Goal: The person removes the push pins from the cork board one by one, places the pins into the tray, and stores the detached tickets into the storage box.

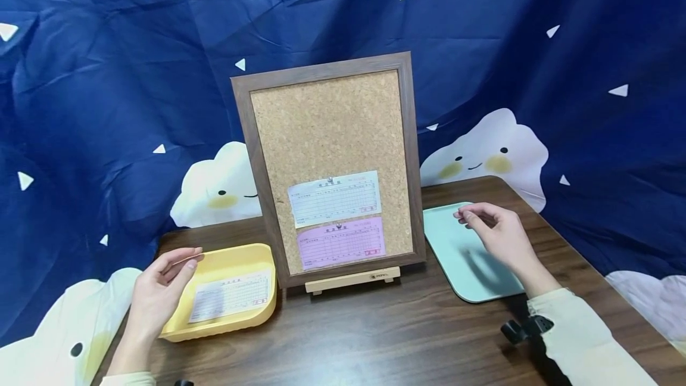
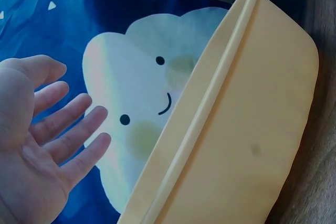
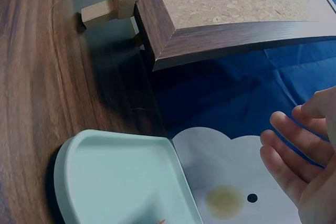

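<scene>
My left hand (image 1: 158, 293) hovers over the left edge of a yellow bin (image 1: 270, 290), its fingers loosely bent with nothing visible between them. In that bin lies a white printed slip (image 1: 230, 298). My right hand (image 1: 504, 237) is raised above a mint-green tray (image 1: 455, 282), fingers relaxed, and no held thing shows. Between the hands stands a framed corkboard (image 1: 332, 130). Pinned low on it are a pale blue-white slip (image 1: 336, 198) and, below that, a purple slip (image 1: 341, 244), each with a small clip or pin at its top edge.
A light wooden stand (image 1: 352, 279) supports the corkboard on the dark wooden table (image 1: 364, 338). Behind hangs a blue cloth (image 1: 332, 11) with cloud faces. A tiny orange bit (image 3: 161, 221) shows in the green tray. A black strap device (image 1: 525, 329) is on the right wrist.
</scene>
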`<state>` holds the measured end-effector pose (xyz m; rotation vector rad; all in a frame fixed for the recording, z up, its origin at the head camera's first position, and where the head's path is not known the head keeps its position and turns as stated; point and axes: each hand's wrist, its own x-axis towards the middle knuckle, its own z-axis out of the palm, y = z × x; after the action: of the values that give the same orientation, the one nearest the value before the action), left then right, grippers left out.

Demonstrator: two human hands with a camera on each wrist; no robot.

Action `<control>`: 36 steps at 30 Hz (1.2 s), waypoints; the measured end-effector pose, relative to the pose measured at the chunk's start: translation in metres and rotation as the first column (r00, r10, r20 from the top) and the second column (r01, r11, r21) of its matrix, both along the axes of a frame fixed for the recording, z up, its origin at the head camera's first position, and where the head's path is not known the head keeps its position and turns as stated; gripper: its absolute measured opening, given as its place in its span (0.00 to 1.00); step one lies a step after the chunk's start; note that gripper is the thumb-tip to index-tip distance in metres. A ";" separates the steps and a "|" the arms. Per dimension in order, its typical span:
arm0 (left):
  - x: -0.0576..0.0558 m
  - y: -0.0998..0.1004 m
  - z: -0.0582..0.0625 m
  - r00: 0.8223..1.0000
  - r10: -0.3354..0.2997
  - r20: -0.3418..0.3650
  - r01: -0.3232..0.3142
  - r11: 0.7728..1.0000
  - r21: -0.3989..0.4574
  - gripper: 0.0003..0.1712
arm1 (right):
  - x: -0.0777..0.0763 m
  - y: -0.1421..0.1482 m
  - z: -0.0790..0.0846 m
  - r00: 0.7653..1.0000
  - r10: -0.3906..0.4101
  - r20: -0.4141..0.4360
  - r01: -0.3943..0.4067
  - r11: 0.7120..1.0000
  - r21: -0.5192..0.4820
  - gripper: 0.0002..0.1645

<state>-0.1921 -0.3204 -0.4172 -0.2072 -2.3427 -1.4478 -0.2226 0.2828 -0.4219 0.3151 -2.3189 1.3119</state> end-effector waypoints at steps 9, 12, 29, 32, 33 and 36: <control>-0.001 0.004 0.002 1.000 -0.001 0.014 0.001 1.000 0.010 0.20 | 0.016 -0.020 0.032 1.000 0.011 0.004 -0.011 1.000 -0.004 0.09; -0.002 0.007 0.003 1.000 -0.009 0.009 0.009 1.000 0.005 0.20 | 0.017 -0.024 0.036 1.000 0.008 -0.001 -0.008 1.000 -0.003 0.09; -0.004 0.015 0.011 0.997 -0.078 -0.024 0.080 0.991 0.103 0.19 | 0.019 -0.037 0.048 0.999 0.041 -0.022 -0.041 0.999 0.014 0.08; -0.005 0.018 0.013 0.995 -0.094 -0.045 0.099 0.988 0.117 0.19 | 0.019 -0.039 0.050 0.998 0.055 -0.029 -0.055 0.998 0.011 0.08; -0.005 0.019 0.014 0.993 -0.103 -0.055 0.109 0.986 0.126 0.19 | 0.019 -0.040 0.051 0.998 0.058 -0.031 -0.058 0.998 0.011 0.08; -0.005 0.022 0.015 0.989 -0.120 -0.081 0.130 0.983 0.127 0.19 | 0.019 -0.042 0.053 0.997 0.070 -0.031 -0.070 0.998 0.007 0.08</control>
<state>-0.1968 -0.2980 -0.4026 -0.3706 -2.2010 -1.6203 -0.2032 0.2410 -0.3689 0.4195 -2.3052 1.3235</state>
